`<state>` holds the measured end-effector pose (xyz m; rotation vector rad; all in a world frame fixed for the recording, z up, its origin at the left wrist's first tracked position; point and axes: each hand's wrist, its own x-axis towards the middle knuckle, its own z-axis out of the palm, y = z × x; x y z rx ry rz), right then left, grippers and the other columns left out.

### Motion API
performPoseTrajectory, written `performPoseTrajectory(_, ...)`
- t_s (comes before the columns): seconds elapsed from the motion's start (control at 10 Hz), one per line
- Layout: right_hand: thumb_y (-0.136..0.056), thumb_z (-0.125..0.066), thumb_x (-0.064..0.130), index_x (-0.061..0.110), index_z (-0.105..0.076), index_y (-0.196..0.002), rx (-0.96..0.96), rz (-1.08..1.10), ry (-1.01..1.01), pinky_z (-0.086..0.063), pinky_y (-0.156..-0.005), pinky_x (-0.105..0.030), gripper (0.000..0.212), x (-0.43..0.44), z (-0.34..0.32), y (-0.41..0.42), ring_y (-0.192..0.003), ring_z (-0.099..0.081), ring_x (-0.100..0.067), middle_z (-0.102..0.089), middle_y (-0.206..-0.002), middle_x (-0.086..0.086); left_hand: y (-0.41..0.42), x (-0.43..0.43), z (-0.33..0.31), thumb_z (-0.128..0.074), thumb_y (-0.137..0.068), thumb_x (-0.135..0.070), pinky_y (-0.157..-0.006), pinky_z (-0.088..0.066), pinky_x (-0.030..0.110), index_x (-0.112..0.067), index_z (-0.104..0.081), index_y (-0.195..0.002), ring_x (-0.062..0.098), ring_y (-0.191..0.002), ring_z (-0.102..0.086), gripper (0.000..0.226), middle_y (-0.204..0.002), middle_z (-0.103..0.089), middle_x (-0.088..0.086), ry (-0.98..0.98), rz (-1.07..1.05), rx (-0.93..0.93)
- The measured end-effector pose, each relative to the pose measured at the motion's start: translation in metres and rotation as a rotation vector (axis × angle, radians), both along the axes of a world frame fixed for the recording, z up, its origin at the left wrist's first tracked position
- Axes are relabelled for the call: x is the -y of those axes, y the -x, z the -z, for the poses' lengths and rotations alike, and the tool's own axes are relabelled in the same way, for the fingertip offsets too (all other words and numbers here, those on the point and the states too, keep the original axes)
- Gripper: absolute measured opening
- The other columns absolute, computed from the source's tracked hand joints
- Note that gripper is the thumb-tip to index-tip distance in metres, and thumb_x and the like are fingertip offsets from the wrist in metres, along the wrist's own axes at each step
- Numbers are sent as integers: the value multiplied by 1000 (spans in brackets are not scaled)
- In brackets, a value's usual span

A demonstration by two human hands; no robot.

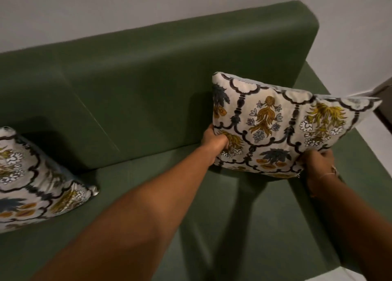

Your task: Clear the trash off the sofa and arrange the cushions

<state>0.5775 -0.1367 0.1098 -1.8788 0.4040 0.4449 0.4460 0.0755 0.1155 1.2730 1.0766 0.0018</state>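
A cream cushion with a yellow, blue and black flower print [277,125] stands tilted at the right end of the green sofa [135,85], its lower edge just above the seat. My left hand [215,146] grips its lower left edge. My right hand [318,164] pinches its lower right corner. A second cushion of the same print [36,181] leans at the left end of the seat, partly cut off by the frame. No trash shows on the seat.
The sofa back runs along a pale wall [191,0]. The green seat [152,187] stretches between the two cushions. A strip of light floor [373,132] shows past the sofa's right end.
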Motion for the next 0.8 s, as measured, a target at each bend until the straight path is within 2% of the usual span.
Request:
performPoseTrajectory(0.1, -62, -52, -9, 15, -57, -125, 23, -99, -78, -49, -99, -56, 68, -9, 0, 8, -112, -59, -34, -64, -125, -9, 31, -1, -6, -50, -69, 4, -86, -52, 34, -24, -53, -129, 13, -96, -59, 67, -108, -66, -2, 16, -163, 52)
performPoseTrajectory(0.2, -56, -58, -6, 14, -59, -121, 43, -190, -122, -51, -96, -50, 68, -39, -2, 28, -109, -60, -31, -66, -119, -8, 75, -10, -10, -54, -68, 5, -68, -52, 26, -25, -59, -117, 5, -84, -60, 58, -94, -68, -10, 5, -336, 104)
performPoseTrajectory(0.3, -58, -60, -10, 13, -59, -119, 56, -297, -176, -53, -87, -41, 65, -75, 2, 48, -98, -61, -25, -67, -108, -5, 118, -20, -6, -51, -62, 13, -52, -51, 19, -22, -58, -115, 13, -84, -61, 64, -95, -69, -5, -28, -490, 63)
performPoseTrajectory(0.4, -65, -58, -16, 13, -55, -127, 72, -374, -190, -49, -76, -27, 68, -98, 10, 63, -98, -59, -22, -65, -111, -3, 144, -27, 6, -51, -62, 15, -73, -57, 34, -19, -55, -119, 20, -97, -61, 67, -107, -69, 2, 19, -515, 20)
performPoseTrajectory(0.5, -68, -60, -13, 15, -53, -128, 117, -310, -165, -49, -84, -34, 66, -104, 15, 65, -102, -57, -23, -62, -112, -2, 139, -34, 14, -50, -62, 14, -73, -57, 36, -20, -55, -121, 21, -95, -62, 69, -106, -69, 1, 33, -489, 48)
performPoseTrajectory(0.6, -70, -62, -8, 16, -52, -127, 156, -295, -112, -49, -95, -42, 63, -104, 17, 67, -105, -56, -24, -61, -114, -2, 131, -38, 21, -51, -59, 14, -53, -51, 23, -23, -58, -117, 14, -83, -63, 69, -94, -70, -7, 26, -488, 94)
performPoseTrajectory(0.7, -72, -63, -6, 15, -50, -129, 187, -299, -80, -48, -99, -45, 62, -104, 20, 76, -105, -56, -23, -61, -116, -2, 144, -46, 32, -59, -55, 10, -70, -57, 31, -26, -58, -119, 20, -97, -65, 73, -100, -71, -7, 52, -414, 103)
performPoseTrajectory(0.8, -76, -63, -2, 16, -46, -135, 204, -285, -15, -46, -104, -48, 64, -98, 7, 89, -115, -56, -25, -60, -129, -7, 167, -53, 33, -70, -57, 3, -95, -53, 41, -31, -45, -138, 21, -112, -61, 90, -122, -66, -3, -6, -287, 66)
